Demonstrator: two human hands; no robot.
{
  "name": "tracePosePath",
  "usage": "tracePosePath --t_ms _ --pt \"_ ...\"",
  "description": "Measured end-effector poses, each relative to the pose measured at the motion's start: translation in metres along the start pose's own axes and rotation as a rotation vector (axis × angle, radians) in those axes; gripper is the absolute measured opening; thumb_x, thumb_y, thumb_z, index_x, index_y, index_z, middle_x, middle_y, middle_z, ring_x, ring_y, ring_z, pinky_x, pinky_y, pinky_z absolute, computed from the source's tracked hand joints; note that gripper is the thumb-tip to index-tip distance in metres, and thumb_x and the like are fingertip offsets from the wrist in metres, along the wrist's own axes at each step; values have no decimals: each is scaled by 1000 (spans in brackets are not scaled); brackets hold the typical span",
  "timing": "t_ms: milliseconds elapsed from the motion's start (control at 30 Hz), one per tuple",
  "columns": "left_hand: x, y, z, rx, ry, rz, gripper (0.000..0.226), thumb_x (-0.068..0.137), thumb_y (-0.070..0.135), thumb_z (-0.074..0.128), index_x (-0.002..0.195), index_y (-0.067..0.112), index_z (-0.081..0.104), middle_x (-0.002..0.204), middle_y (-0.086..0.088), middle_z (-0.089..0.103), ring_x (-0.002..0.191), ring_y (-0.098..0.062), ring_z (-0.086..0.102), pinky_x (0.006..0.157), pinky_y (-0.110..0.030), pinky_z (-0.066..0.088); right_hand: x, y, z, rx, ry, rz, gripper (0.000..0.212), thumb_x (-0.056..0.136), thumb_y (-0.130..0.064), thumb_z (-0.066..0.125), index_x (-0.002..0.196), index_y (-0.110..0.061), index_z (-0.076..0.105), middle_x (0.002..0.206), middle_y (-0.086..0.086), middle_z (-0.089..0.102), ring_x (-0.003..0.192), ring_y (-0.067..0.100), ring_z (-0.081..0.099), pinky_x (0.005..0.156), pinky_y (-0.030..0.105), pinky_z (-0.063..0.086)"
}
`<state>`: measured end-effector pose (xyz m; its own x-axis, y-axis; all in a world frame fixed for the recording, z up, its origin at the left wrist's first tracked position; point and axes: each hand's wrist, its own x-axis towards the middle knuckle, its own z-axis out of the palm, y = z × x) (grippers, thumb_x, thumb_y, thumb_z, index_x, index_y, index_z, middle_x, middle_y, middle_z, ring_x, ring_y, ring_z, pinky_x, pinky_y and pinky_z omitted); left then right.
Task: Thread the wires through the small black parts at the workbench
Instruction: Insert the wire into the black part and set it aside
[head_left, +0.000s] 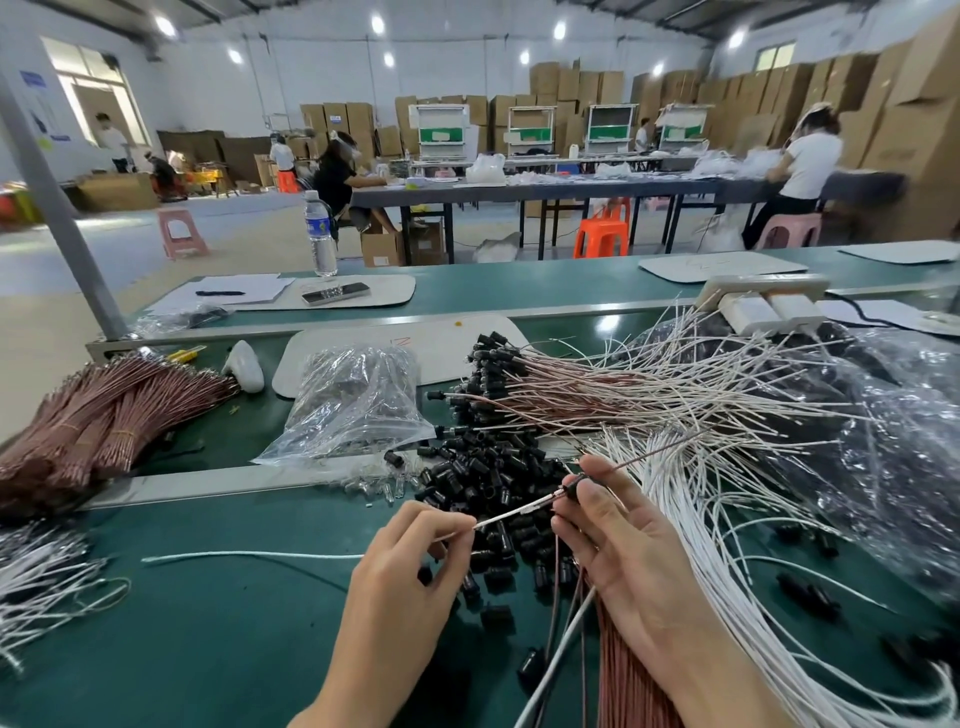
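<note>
Two hands are mid-thread: the left hand (400, 566) pinches a thin white wire (511, 514) near its tip, and the right hand (618, 551) pinches a small black plastic part (571, 488) with a thin brown wire (639, 460) poking out its far side. Looks like the white tip is right at the part's mouth, so next up is a straight, steady push through. Just behind, on the green workbench mat (208, 623), sits the heap of loose black parts (483, 478).
</note>
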<state>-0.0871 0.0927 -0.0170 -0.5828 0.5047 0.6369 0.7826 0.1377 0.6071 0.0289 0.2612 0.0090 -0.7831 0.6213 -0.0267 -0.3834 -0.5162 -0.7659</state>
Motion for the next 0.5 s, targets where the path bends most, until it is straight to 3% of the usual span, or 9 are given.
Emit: tracePosePath --t_ms 167,500 --pt "1 2 0 -10 -3 -5 9 92 33 60 98 33 67 96 19 60 85 -12 63 65 -27 51 0 1 0 -30 -12 -8 25 78 -11 72 100 -17 80 95 9 71 84 20 72 77 29 62" --pt "0 2 -1 32 -1 -1 16 93 37 56 99 29 70 95 20 59 84 -12 63 65 -31 52 -2 1 3 -16 0 -6 22 77 -8 70 96 -13 80 95 14 71 89 26 74 76 28 62"
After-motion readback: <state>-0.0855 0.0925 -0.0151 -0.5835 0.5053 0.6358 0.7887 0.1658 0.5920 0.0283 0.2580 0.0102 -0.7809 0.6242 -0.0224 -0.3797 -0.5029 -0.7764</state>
